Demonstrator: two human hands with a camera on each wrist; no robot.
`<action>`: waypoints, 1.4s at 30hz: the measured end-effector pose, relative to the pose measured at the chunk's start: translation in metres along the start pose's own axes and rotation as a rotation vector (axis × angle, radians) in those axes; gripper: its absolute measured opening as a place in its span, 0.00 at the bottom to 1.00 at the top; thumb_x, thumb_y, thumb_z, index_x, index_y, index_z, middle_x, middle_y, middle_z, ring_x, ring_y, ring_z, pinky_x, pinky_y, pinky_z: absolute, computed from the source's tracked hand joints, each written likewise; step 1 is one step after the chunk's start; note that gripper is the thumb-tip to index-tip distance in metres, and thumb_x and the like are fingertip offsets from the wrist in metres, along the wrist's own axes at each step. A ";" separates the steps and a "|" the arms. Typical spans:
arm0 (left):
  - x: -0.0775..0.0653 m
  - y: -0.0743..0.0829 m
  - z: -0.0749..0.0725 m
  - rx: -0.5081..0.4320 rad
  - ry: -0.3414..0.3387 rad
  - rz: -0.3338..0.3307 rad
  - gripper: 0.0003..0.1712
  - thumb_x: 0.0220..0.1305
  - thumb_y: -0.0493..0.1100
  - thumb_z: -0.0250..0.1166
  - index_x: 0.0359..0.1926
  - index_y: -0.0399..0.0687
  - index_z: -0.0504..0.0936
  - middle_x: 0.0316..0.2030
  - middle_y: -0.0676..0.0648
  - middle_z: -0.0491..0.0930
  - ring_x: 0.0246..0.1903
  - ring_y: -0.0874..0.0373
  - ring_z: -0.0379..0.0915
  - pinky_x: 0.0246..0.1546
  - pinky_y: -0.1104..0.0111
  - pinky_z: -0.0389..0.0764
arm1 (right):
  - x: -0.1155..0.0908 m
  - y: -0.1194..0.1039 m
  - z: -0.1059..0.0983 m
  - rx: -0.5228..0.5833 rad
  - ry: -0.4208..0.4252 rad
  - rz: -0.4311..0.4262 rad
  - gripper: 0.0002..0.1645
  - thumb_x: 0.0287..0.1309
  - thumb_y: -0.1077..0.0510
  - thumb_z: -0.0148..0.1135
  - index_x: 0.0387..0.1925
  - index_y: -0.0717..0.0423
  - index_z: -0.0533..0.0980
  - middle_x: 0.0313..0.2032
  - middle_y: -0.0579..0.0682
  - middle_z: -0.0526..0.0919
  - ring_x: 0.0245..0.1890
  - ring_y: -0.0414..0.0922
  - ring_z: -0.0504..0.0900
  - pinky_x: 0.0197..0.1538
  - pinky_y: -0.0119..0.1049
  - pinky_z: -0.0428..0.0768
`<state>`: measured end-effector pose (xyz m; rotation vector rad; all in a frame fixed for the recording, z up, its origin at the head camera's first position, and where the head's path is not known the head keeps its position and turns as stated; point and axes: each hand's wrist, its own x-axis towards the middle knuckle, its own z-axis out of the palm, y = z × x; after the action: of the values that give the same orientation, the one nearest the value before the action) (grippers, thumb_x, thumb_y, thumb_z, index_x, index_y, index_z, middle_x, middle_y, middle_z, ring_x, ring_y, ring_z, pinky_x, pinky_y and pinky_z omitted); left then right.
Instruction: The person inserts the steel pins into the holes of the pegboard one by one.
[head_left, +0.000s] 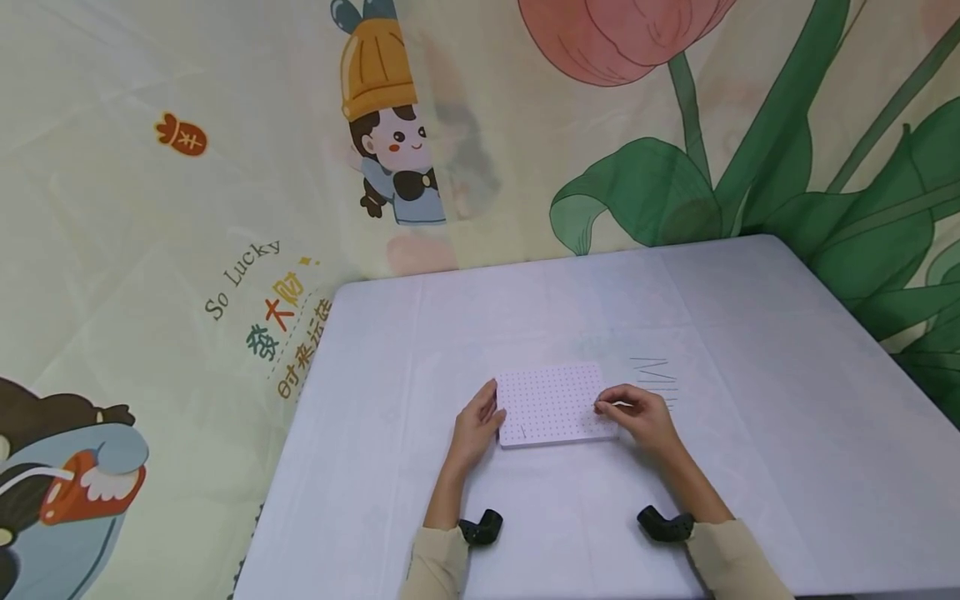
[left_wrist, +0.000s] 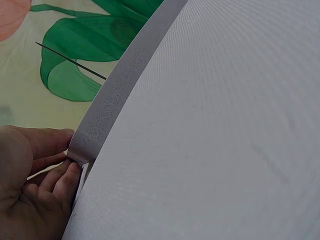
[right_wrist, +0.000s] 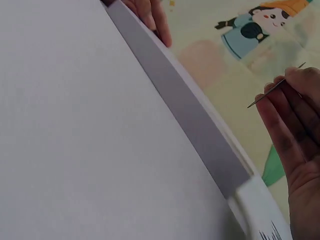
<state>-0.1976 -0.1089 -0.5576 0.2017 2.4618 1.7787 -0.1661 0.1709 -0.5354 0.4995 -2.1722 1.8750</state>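
A white board (head_left: 555,400) with a grid of small dots lies on the table. My left hand (head_left: 476,427) holds its left edge; in the left wrist view the fingers of that hand (left_wrist: 42,175) are at the board's corner. One thin needle (head_left: 523,432) stands upright near the board's front left corner, and it also rises above the edge in the left wrist view. Over the board's right side, my right hand (head_left: 641,417) pinches another needle (right_wrist: 275,86) between thumb and fingertips. The needle's lower tip is hard to make out in the head view.
Several more needles (head_left: 652,375) lie in a loose column on the white tablecloth (head_left: 750,467), just right of the board. The table's far edge meets a printed cloth backdrop (head_left: 495,167). Each forearm wears a black wrist device (head_left: 666,525).
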 end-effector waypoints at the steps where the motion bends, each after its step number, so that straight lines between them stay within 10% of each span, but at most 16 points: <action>1: 0.000 0.000 0.000 0.001 0.002 -0.001 0.32 0.60 0.35 0.57 0.65 0.45 0.59 0.66 0.49 0.56 0.63 0.61 0.54 0.61 0.76 0.61 | 0.003 -0.002 0.008 0.021 -0.009 -0.001 0.05 0.49 0.72 0.59 0.31 0.66 0.76 0.30 0.59 0.80 0.32 0.41 0.80 0.36 0.27 0.83; 14: 0.000 0.001 0.001 -0.039 -0.022 0.035 0.32 0.59 0.34 0.57 0.64 0.39 0.59 0.65 0.44 0.56 0.63 0.55 0.55 0.60 0.74 0.63 | 0.021 -0.023 0.083 0.117 -0.150 -0.083 0.05 0.48 0.73 0.59 0.31 0.71 0.76 0.30 0.64 0.80 0.33 0.51 0.81 0.37 0.32 0.84; 42: -0.001 0.002 -0.003 -0.028 -0.018 0.070 0.32 0.60 0.34 0.57 0.64 0.38 0.58 0.65 0.41 0.55 0.63 0.52 0.54 0.60 0.72 0.63 | 0.023 -0.024 0.091 -0.050 -0.285 -0.077 0.09 0.47 0.73 0.60 0.34 0.69 0.76 0.33 0.60 0.82 0.34 0.53 0.82 0.38 0.35 0.84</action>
<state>-0.1975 -0.1110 -0.5543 0.3034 2.4453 1.8290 -0.1733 0.0760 -0.5188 0.8746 -2.3279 1.7972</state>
